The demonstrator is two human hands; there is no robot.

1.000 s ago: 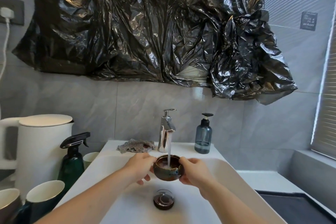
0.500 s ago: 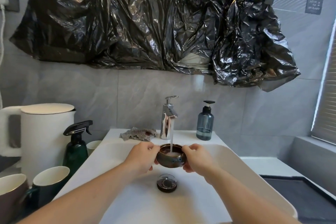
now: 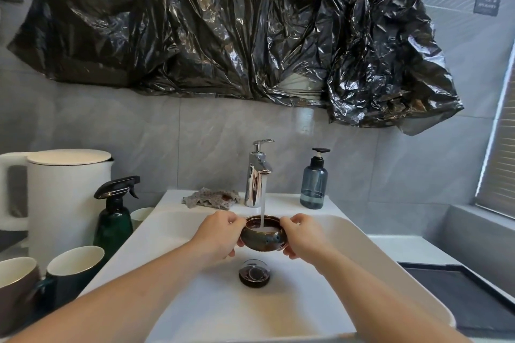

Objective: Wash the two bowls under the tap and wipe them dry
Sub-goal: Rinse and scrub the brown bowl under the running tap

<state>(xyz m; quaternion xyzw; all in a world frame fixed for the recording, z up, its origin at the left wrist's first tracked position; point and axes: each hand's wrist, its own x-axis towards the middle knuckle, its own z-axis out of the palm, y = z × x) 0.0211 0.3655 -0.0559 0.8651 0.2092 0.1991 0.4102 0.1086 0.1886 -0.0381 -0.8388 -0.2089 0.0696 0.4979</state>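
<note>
A small dark brown glazed bowl (image 3: 262, 239) is held upright over the white sink (image 3: 348, 234), right under the chrome tap (image 3: 257, 175). A stream of water runs into it and it is nearly full. My left hand (image 3: 220, 237) grips the bowl's left side with the thumb on the rim. My right hand (image 3: 302, 238) grips its right side the same way. A patterned grey cloth (image 3: 211, 198) lies crumpled on the sink ledge left of the tap. A second bowl is not in view.
A dark drain stopper (image 3: 254, 276) sits in the basin below the bowl. A blue soap dispenser (image 3: 314, 181) stands right of the tap. On the left stand a white kettle (image 3: 61, 198), a green spray bottle (image 3: 115, 214) and several mugs (image 3: 72, 270). Black plastic sheeting (image 3: 237, 25) covers the wall.
The bowl stays under the running water between both hands and has filled further. The camera view has tilted slightly, so the sink sits a little higher in frame.
</note>
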